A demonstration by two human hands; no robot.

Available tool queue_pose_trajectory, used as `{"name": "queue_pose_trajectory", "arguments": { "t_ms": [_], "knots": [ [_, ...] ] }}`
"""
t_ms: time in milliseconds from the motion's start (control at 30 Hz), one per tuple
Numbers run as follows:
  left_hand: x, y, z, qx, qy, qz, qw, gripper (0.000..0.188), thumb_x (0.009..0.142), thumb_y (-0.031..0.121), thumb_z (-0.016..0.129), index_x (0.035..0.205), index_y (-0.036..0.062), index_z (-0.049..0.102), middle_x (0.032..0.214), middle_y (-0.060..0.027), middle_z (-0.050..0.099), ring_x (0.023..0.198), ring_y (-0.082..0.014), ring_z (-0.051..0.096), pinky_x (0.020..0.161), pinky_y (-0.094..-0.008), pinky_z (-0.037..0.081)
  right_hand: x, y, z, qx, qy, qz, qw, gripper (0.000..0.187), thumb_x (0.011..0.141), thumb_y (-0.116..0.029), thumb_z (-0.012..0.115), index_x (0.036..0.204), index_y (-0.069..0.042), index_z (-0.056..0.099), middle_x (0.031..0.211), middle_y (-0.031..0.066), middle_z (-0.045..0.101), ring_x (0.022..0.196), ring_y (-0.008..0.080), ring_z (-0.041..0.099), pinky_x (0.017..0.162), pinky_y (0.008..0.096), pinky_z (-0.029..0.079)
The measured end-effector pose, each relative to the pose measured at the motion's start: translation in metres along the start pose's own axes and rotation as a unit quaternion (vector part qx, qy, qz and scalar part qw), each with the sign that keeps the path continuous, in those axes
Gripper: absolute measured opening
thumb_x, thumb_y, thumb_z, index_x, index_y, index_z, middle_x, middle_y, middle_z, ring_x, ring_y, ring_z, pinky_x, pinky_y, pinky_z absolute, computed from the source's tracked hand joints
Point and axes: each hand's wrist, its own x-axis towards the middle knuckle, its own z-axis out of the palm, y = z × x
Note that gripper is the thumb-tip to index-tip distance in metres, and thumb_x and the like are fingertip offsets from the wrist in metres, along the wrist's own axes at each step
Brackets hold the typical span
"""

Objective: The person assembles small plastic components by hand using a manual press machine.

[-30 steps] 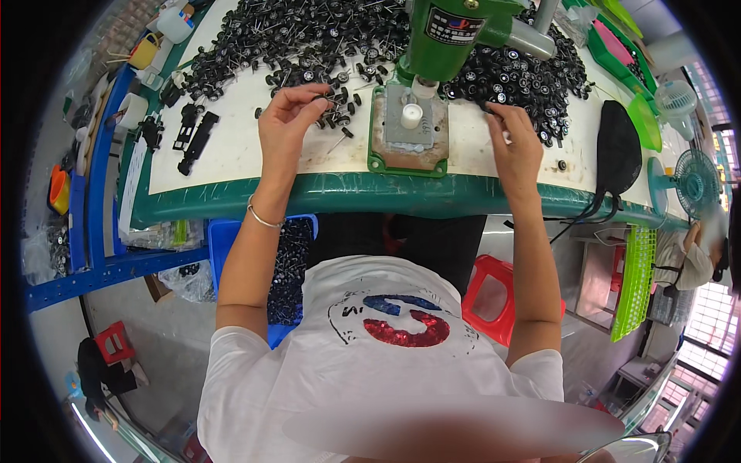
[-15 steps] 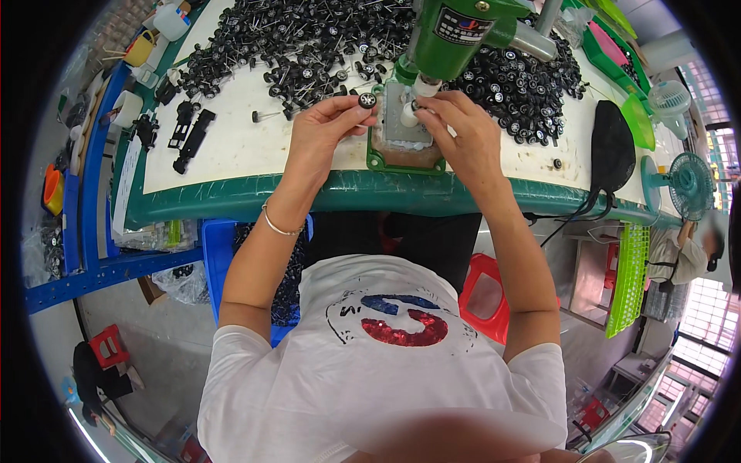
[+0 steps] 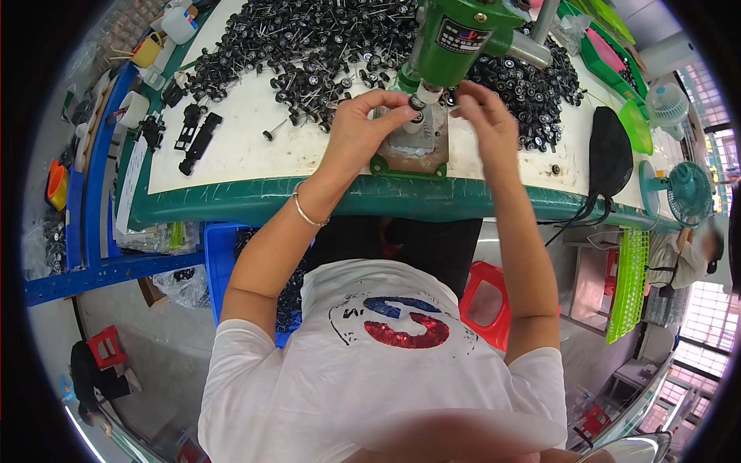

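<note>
My left hand [image 3: 369,123] pinches a small black toy wheel [image 3: 417,102] with a silver hub between thumb and forefinger. It holds the wheel just under the ram of the green bench press [image 3: 454,46]. Below it, a second wheel [image 3: 417,117] shows at the white post on the press's metal base plate [image 3: 423,147]; whether the two are joined I cannot tell. To the right of the ram is my right hand [image 3: 490,127], slightly blurred, fingers apart and nothing visible in them. It is nearest the heap of loose wheels [image 3: 521,92].
A large pile of wheels on axles [image 3: 309,54] covers the table's back left. Black chassis parts [image 3: 202,143] lie at the left. A black fabric piece [image 3: 612,150] and a small fan [image 3: 689,193] are at the right. A blue bin [image 3: 220,258] stands below the table edge.
My left hand has carried its wheel rightward to beneath the press ram. My right hand has left the white post and shifted right, its fingers spreading.
</note>
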Motion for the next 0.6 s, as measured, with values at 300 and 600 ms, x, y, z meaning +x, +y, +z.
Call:
{"name": "queue_pose_trajectory", "arguments": {
  "t_ms": [300,600],
  "knots": [
    [0.008,0.001,0.011,-0.044,-0.003,-0.007,0.999,0.015,0.080,0.010,0.073,0.092,0.0030,0.071,0.082,-0.0007,0.068,0.071,-0.0058,0.061,0.065,-0.0211,0.049,0.082,-0.106,-0.044,0.120,0.043,-0.108,0.986,0.036,0.092,-0.027,0.057,0.116,0.000,0.062,0.093,0.0064,0.063,0.076,0.0124,0.060,0.072,0.0256,0.049],
    [0.019,-0.004,0.005,-0.059,-0.062,-0.002,0.996,0.014,0.079,0.006,0.073,0.093,0.0039,0.069,0.087,-0.0012,0.068,0.080,-0.0066,0.060,0.074,-0.0222,0.048,0.179,-0.210,-0.029,0.485,-0.255,0.367,0.752,0.022,0.093,-0.033,0.059,0.090,-0.011,0.060,0.058,-0.0077,0.042,0.035,0.0048,0.025,0.031,0.0210,0.019]
  ]
}}
